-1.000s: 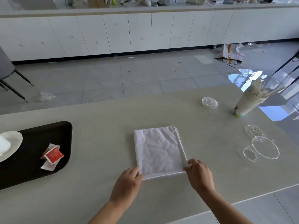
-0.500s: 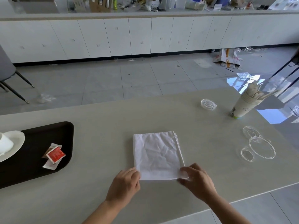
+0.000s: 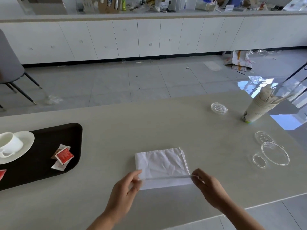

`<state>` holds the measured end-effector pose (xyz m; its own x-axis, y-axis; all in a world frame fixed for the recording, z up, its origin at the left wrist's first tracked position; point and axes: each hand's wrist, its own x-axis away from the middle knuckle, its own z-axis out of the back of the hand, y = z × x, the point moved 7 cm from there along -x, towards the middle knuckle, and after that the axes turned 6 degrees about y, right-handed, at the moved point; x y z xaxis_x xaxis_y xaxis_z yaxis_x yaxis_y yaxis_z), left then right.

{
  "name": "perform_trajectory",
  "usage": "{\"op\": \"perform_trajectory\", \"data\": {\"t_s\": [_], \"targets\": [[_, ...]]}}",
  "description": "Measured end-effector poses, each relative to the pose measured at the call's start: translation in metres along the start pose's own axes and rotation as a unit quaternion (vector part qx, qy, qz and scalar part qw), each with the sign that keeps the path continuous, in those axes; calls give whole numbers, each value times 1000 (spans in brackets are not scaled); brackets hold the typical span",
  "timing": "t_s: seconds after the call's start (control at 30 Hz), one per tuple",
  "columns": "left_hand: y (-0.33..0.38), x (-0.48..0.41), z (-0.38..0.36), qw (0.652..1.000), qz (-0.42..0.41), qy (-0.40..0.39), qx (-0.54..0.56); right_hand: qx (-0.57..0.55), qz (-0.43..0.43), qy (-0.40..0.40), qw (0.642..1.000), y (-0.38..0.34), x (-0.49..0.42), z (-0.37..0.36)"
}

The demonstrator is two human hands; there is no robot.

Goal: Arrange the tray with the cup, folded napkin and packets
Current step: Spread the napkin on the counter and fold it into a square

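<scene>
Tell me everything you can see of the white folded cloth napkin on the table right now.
The white folded cloth napkin is a creased, layered rectangle lying flat on the pale grey table, right of the black tray and apart from it. Its near edge is lifted slightly: the left hand pinches the near left corner, the right hand the near right corner. Nothing else touches it.

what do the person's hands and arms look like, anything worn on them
Both the left hand and the right hand are bare: no gloves, rings, watch or bracelet visible. The forearms are uncovered as far as the frame shows, with no sleeve in view. Nails look short and unpainted.
</scene>
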<state>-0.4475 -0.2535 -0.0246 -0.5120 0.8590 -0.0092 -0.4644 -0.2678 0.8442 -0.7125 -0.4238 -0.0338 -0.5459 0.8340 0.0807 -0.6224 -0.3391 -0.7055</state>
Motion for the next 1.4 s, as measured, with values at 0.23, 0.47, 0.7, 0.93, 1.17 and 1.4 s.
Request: {"op": "perform_trajectory", "data": {"t_s": [0.23, 0.47, 0.7, 0.93, 1.17, 1.4], "targets": [[-13, -10, -16, 994, 53, -61, -72, -41, -29, -29, 998, -11, -37, 0], [-13, -30, -12, 992, 107, 44, 53, -22, -79, 46, 996, -2, -61, -6], [-23, -55, -30, 993, 115, 0, 36, 9, -111, 89, 990, 7, -72, -13], [-17, -58, -24, 987, 79, 101, -94, 107, -65, 122, 985, 7, -83, -19], [-21, -49, -26, 982, 55, 120, -136, 123, -65, 128, 982, 7, -89, -24], [-21, -50, -26, 978, 34, 111, -171, 125, -67, 129, 981, 7, -90, -24]]}}
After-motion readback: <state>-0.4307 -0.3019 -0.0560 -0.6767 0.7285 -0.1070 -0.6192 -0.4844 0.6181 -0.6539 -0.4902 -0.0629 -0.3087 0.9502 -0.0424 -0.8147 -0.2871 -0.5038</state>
